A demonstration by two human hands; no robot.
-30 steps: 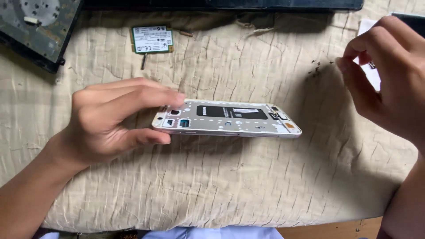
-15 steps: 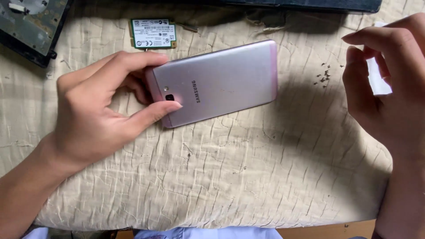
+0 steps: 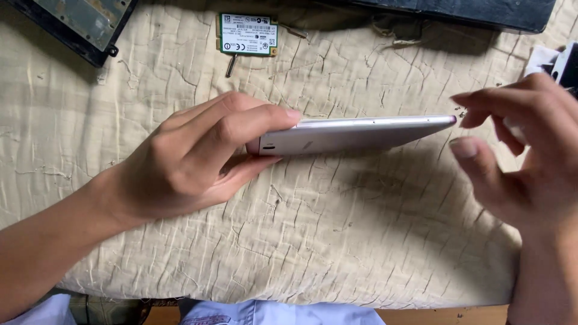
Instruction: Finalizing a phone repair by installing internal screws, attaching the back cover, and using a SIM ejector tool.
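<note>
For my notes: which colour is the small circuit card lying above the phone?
Green, with a white label, best seen in the head view: the circuit card.

Phone (image 3: 355, 135) above the cloth (image 3: 337, 241) between left hand (image 3: 198, 156) and right hand (image 3: 530, 156) — circuit card (image 3: 248, 35) behind.

Both forearms are bare; no sleeve covers them as far as the picture shows. The left hand (image 3: 198, 159) wears no glove, no ring and no watch, and its fingernails are short and plain. The right hand (image 3: 524, 156) is also bare, with short unpainted nails and no ring on the fingers that show. At the bottom edge a piece of light blue clothing (image 3: 265, 312) of the person is visible, with a small printed mark on it.
</note>
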